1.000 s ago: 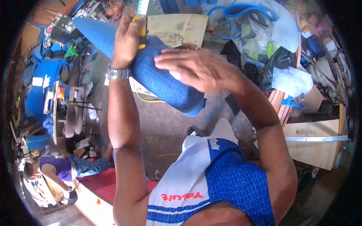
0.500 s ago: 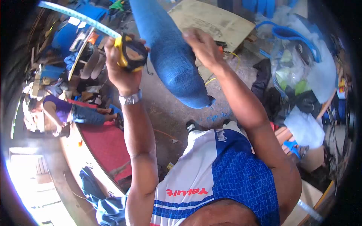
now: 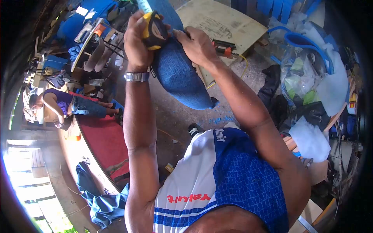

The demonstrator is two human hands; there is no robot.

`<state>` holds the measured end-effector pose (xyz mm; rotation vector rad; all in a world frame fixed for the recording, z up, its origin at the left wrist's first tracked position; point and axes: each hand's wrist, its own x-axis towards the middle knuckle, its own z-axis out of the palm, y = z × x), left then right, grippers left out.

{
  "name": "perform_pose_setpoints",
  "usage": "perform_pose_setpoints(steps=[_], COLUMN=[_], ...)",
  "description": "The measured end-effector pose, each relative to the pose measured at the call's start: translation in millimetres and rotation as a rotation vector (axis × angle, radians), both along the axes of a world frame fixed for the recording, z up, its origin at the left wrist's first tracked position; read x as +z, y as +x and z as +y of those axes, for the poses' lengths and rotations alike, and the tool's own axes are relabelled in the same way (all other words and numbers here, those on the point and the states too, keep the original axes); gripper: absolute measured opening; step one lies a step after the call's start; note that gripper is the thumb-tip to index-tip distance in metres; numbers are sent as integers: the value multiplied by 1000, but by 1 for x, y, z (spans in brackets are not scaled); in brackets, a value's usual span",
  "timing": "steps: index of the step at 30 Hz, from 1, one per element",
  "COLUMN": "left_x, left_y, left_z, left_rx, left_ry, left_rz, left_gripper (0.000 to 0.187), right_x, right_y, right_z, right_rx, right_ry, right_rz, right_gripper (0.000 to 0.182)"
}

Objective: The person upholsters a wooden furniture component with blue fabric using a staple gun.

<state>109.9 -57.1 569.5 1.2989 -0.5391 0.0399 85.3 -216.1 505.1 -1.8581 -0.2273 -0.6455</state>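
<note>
My left hand point(image 3: 136, 42), with a metal-band watch on the wrist, grips a yellow and black tape measure point(image 3: 155, 31). The tape's pale blade point(image 3: 144, 5) extends upward over a long, blue cloth-covered form point(image 3: 175, 68). This form narrows to a dark knotted tip at its lower end. My right hand point(image 3: 197, 46) is at the form's right side, close to the tape measure, fingers bent against the blue cloth. Part of the form is hidden behind both hands and the tape measure.
A wooden board point(image 3: 217, 21) lies beyond the form, with orange-and-black tools point(image 3: 224, 49) and a yellow cord by its edge. Clear plastic bags point(image 3: 299, 73) and white stuffing point(image 3: 311, 139) lie at right. Another person point(image 3: 64, 105) bends over a red-topped table point(image 3: 101, 143) at left.
My left hand has brought the tape measure up and right against the blue form. My right hand has shifted slightly left and bent its fingers onto the cloth.
</note>
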Motion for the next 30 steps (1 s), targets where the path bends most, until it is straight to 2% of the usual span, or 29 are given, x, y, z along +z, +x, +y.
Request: perform_pose_setpoints(steps=[1, 3, 6, 9, 10, 13, 14, 17, 19, 21, 22, 24, 25, 27, 28, 29, 30], left_x=[2, -6, -5, 4, 9, 29, 37, 58, 53, 35, 35, 43, 52, 59, 52, 41, 28], left_y=[4, 27, 28, 24, 25, 15, 4, -24, -19, -7, -8, -16, -25, -5, 20, 42, 52], left_z=[-4, 4, 6, 0, -6, -33, -51, -113, -144, -162, -160, -157, -144, -106, -78, -52, -38], left_rx=[7, -118, -88, -77, -51, 76, 127, 224, 279, 392, 285, 67, 36, 40, 80, 132, 198], left_ry=[71, 48, 138, 235, 308, 551, 622, 815, 910, 974, 983, 980, 973, 948, 931, 917, 910], left_rz=[21, 176, 139, 76, 17, -201, -262, -371, -477, -680, -672, -654, -542, -513, -589, -654, -708], left_gripper=[38, 38, 39, 39, 39, 40, 43, 56, 67, 77, 79, 83, 80, 71, 65, 58, 52], right_x=[-3, -17, -31, -26, -29, -26, -20, 38, 39, 10, 28, -12, -33, -53, -71, -126, -171], right_y=[1, 11, 26, 11, 10, 32, 47, 13, 14, 46, 14, 28, 35, 22, 19, 30, 37], right_z=[4, 9, 13, -8, -13, -41, -45, -62, -70, -85, -88, -112, -125, -135, -138, -150, -149], right_rx=[39, 124, 175, 167, 164, 120, 75, 728, 781, 699, 424, 184, 73, 128, 161, -38, -238], right_ry=[54, 167, 220, 153, 229, 336, 332, 950, 1089, 775, 806, 623, 524, 1003, 1251, 952, 668], right_rz=[19, 49, 53, 195, 219, -88, -347, -229, -179, -192, -207, -269, -299, -23, 127, 195, 410], right_gripper=[45, 44, 47, 52, 52, 51, 49, 57, 50, 44, 40, 37, 36, 39, 40, 32, 25])
